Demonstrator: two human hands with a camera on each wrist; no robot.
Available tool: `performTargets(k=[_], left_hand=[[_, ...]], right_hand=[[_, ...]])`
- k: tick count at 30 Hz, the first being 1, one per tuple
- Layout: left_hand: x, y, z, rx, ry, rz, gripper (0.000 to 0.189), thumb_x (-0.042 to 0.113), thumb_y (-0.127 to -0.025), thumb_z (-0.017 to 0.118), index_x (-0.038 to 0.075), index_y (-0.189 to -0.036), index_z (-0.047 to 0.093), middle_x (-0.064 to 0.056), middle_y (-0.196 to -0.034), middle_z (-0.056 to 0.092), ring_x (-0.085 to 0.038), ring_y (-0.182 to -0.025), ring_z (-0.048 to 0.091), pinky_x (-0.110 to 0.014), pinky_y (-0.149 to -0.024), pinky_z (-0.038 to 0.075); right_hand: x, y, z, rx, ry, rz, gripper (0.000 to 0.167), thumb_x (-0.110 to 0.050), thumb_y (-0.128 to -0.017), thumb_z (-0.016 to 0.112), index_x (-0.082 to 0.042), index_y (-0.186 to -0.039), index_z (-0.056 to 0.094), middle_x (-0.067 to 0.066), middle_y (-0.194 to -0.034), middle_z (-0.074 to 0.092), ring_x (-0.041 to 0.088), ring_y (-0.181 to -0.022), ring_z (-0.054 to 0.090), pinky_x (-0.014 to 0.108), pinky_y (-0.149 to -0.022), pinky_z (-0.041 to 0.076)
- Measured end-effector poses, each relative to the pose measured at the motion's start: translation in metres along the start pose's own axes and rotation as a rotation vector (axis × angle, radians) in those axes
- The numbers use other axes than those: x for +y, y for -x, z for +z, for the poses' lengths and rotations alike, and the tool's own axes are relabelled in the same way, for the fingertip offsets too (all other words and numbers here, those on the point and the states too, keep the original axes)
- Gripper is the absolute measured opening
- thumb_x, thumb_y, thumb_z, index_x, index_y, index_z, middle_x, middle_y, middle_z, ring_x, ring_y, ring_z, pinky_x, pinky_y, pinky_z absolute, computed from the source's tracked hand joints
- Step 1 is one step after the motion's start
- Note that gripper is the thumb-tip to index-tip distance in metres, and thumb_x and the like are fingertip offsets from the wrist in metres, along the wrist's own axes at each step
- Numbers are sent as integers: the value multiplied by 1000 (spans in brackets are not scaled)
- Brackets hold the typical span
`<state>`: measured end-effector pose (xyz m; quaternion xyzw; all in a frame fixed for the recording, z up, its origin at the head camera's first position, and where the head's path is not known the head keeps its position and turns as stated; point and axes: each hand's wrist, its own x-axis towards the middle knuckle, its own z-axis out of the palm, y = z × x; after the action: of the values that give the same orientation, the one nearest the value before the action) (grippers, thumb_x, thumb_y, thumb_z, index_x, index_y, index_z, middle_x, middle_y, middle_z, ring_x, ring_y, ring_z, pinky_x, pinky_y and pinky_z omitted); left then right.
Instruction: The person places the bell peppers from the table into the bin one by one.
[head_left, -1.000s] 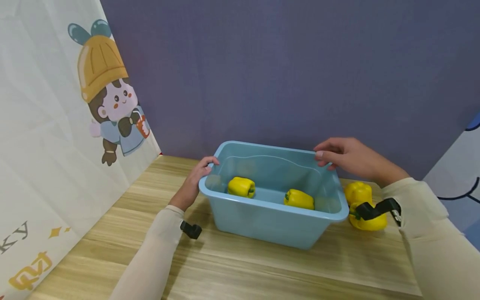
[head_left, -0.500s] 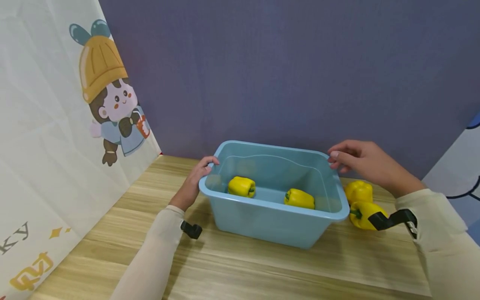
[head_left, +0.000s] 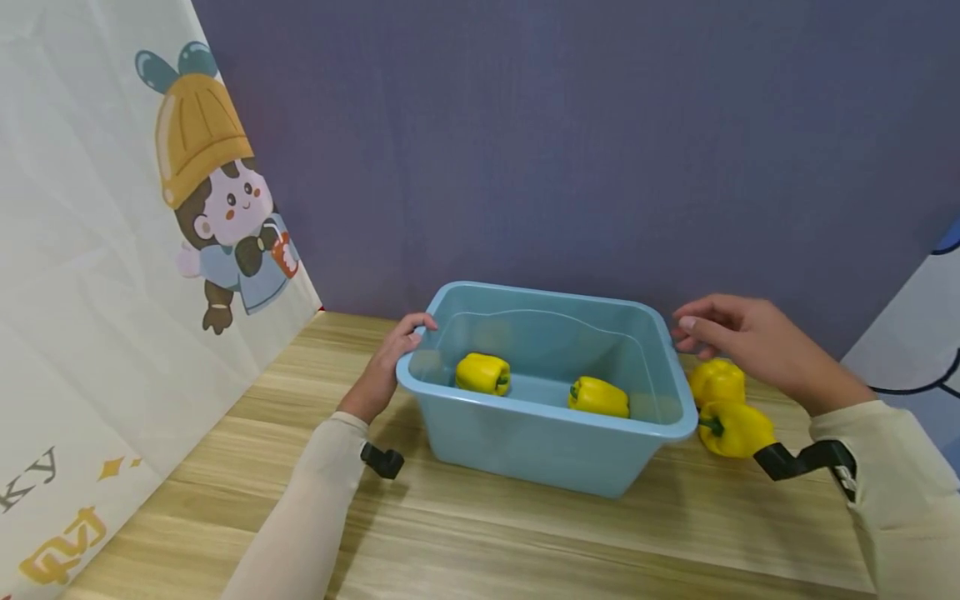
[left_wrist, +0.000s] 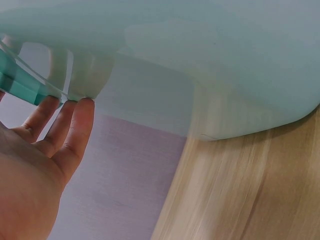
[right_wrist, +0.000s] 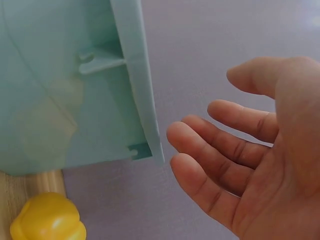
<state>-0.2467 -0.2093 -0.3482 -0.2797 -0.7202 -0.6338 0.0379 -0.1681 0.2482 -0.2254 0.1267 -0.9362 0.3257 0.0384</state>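
A light blue plastic bin stands on the wooden table, with two yellow bell peppers inside, one at the left and one at the right. My left hand holds the bin's left rim; the left wrist view shows its fingertips against the underside of that rim. Just off the bin's far right corner hovers my right hand, fingers loosely bent around nothing. Below it, two more yellow bell peppers lie beside the bin, a rear one and a front one.
A dark grey-blue curtain hangs right behind the bin. To the left is a white cloth printed with a cartoon figure. Wooden tabletop extends in front of the bin. Black camera mounts jut from both sleeves.
My right hand has drifted from above the bin's far right corner outward to the right and slightly down, leaving the rim. The left hand, bin and peppers stay put.
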Motion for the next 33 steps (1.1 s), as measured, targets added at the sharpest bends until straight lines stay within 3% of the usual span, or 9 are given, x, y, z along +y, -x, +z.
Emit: performTargets(k=[5, 12, 20, 29, 33], left_hand=[[-3, -1, -1, 2, 9, 15, 41, 35, -99, 37, 7, -127, 50, -15, -133, 47, -29, -111, 47, -38, -88, 40], [-4, -1, -1, 0, 7, 25, 49, 36, -98, 38, -1, -129, 47, -18, -132, 47, -29, -110, 47, -37, -87, 40], [-2, 0, -1, 0, 7, 26, 45, 32, -101, 35, -1, -129, 46, -23, -134, 43, -29, -113, 46, -36, -89, 39], [-1, 0, 0, -3, 2, 16, 46, 33, -100, 36, -1, -129, 45, -18, -134, 45, -32, -111, 47, -35, -87, 41], [-1, 0, 0, 1, 3, 19, 44, 31, -100, 35, -1, -129, 46, -19, -134, 45, -32, -109, 48, -33, -85, 42]], right_hand=[[6, 6, 1, -4, 23, 11, 47, -43, -103, 50, -6, -133, 57, 15, -119, 68, 14, -92, 68, 26, -74, 55], [15, 14, 6, 20, 6, 19, 46, -42, -104, 50, -7, -132, 57, 14, -121, 67, 10, -94, 67, 27, -74, 55], [23, 23, 11, 44, 13, 17, 43, -39, -105, 50, -7, -133, 57, 16, -126, 64, 8, -93, 65, 28, -72, 55], [36, 38, 15, 96, -26, -17, 38, -34, -106, 48, -7, -131, 58, 2, -119, 68, 9, -92, 66, 27, -72, 56], [40, 40, 16, 95, -21, -21, 38, -32, -106, 48, -6, -131, 58, 7, -119, 68, 8, -92, 66, 28, -71, 56]])
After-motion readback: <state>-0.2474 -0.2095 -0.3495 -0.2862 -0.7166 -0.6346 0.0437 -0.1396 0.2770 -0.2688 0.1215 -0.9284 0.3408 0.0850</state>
